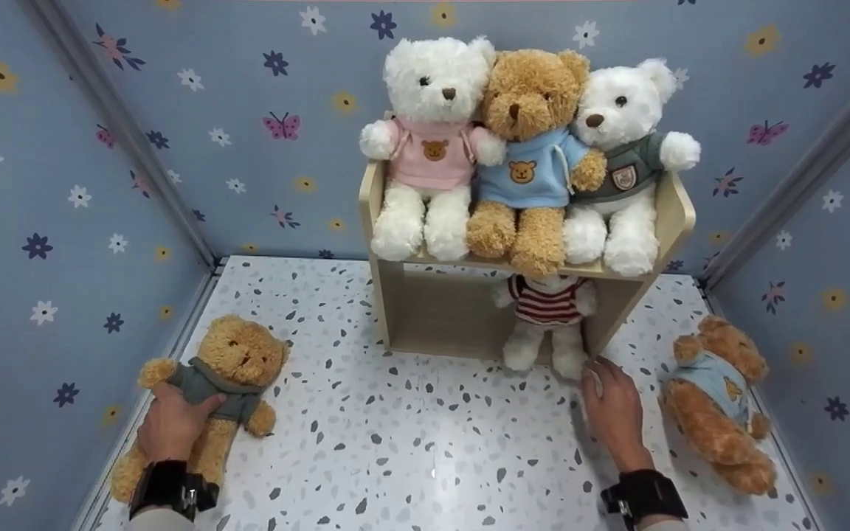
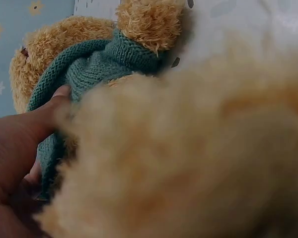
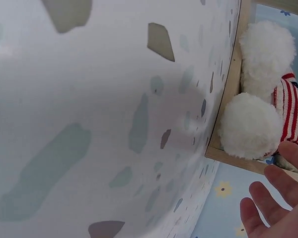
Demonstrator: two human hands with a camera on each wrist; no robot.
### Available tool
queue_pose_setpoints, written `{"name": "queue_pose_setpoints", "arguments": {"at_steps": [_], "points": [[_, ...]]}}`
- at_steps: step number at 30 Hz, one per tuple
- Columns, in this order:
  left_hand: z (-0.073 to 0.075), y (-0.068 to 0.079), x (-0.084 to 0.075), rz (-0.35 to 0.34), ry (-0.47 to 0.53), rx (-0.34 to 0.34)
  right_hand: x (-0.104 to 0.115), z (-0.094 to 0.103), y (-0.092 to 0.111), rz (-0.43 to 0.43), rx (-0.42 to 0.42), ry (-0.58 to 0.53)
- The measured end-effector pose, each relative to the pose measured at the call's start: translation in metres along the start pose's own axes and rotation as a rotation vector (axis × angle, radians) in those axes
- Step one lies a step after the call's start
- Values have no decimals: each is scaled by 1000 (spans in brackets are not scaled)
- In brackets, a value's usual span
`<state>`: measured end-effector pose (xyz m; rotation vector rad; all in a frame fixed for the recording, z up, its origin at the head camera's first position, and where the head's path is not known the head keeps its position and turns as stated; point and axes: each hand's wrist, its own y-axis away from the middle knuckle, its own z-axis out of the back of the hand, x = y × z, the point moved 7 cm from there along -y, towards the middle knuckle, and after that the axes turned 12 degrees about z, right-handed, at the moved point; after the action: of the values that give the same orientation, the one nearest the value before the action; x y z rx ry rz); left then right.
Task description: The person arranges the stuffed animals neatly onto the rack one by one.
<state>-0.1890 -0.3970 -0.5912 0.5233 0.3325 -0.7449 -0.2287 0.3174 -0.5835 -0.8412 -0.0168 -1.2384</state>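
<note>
My left hand (image 1: 170, 424) grips a tan teddy bear (image 1: 246, 354) in a green knitted sweater at the left of the floor. In the left wrist view the thumb lies over the sweater (image 2: 92, 69), and blurred fur hides much of the rest. My right hand (image 1: 612, 405) is beside the lower right corner of a wooden shelf (image 1: 447, 310), fingers loosely extended and holding nothing. Just by its fingertips, a white bear in a red-striped sweater (image 1: 547, 306) sits in the lower compartment, its head mostly hidden. The right wrist view shows the fingers apart near this striped sweater (image 3: 290, 111).
On the shelf top sit a white bear in pink (image 1: 436, 155), a tan bear in blue (image 1: 524, 169) and a white bear in dark grey (image 1: 620, 177). A brown bear in light blue (image 1: 720, 398) lies by the right wall. Flowered walls (image 1: 263, 184) enclose the speckled floor (image 1: 410, 442).
</note>
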Motion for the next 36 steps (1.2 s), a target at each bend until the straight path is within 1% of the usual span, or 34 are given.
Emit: {"name": "queue_pose_setpoints", "arguments": {"at_steps": [2, 3, 6, 8, 10, 11, 13, 15, 17, 19, 21, 23, 27, 31, 34, 36], "points": [[0, 1, 3, 21, 27, -19, -1, 1, 0, -10, -3, -8], [0, 1, 4, 23, 21, -22, -1, 1, 0, -14, -4, -11], [-1, 2, 5, -12, -25, -11, -1, 1, 2, -20, -7, -12], [-4, 2, 5, -35, -63, 18, -1, 1, 3, -8, -13, -10], [-8, 2, 5, -42, -75, 72, 0, 2, 4, 12, -27, -5], [-9, 1, 5, -38, -69, 95, 1, 2, 4, 23, -34, -1], [-13, 1, 6, -6, -51, 145, 1, 3, 5, 38, -46, 6], [-16, 2, 7, 29, -34, 174, 1, 3, 5, 40, -49, 10], [-16, 4, 8, 59, -28, 164, 0, 3, 6, 32, -42, 12], [-16, 8, 6, 70, -18, 141, 0, 3, 6, 25, -35, 12], [-17, 13, 2, 58, -14, 107, 1, 3, 6, 22, -31, 12], [-19, 19, -5, 41, 4, 87, 2, 3, 6, 21, -29, 12], [-25, 30, -22, -2, 58, 69, 5, 4, 5, 17, -28, 4], [-28, 41, -39, -60, 98, 46, 7, 5, 5, 11, -30, -12], [-32, 48, -49, -99, 127, 45, 8, 7, 5, 7, -33, -25], [-37, 52, -55, -121, 170, 63, 9, 7, 6, 7, -35, -27]]}}
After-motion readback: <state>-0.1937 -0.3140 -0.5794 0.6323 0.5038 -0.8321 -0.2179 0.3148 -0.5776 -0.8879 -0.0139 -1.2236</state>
